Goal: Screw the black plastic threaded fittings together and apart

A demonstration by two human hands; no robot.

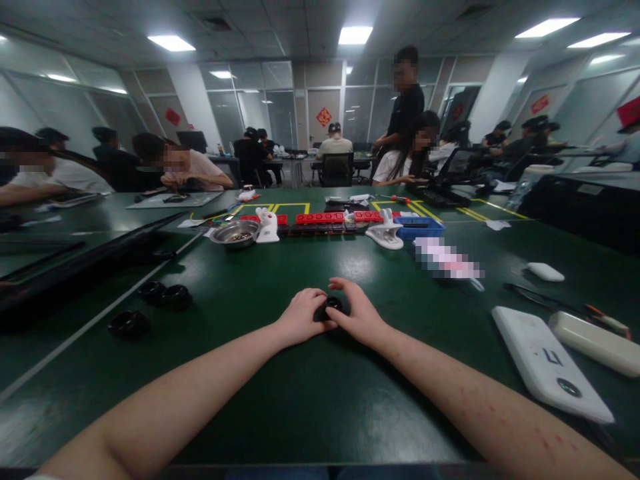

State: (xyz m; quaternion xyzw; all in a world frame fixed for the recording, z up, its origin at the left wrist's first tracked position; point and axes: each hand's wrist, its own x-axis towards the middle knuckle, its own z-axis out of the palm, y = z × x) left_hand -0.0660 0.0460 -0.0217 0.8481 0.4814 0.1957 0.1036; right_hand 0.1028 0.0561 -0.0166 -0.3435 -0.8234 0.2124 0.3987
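Both my hands meet at the middle of the green table [320, 400] around a small black round part [333, 305]. My left hand [301, 315] is curled, its fingers closed against the part's left side. My right hand [356, 311] arches over the part from the right, with the thumb and fingers pinching it. Most of the part is hidden between the two hands. Three similar black round parts [163, 294] lie on the table to the left, apart from my hands.
A white flat device [547, 363] and a white bar [595, 343] lie at the right, with tweezers [540, 297] behind them. Farther back stand a metal bowl [235, 233], white clamps [384, 232], red blocks [320, 218] and a blue tray [419, 227]. Other people sit around the far tables.
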